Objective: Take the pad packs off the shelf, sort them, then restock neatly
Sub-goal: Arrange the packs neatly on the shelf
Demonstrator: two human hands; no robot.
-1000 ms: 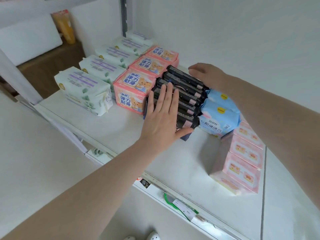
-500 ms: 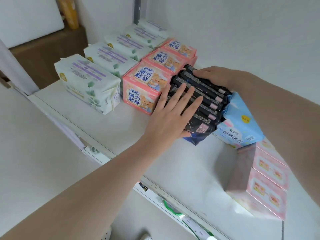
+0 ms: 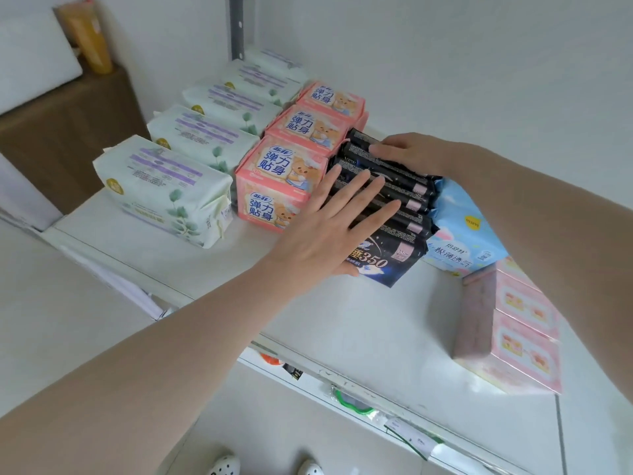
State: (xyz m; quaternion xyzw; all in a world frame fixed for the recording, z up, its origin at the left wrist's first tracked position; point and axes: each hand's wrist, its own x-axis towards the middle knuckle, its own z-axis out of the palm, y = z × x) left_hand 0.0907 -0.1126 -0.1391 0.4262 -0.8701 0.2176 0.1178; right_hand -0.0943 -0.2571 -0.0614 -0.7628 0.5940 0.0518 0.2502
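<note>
Your left hand lies flat and your right hand presses, fingers straight, on the black packs mid-shelf; light, soft, slippery—squeeze the row's ends.

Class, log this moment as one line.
left hand: flat on dark packs | right hand: steadying row's far end | shelf: rows sorted
</note>
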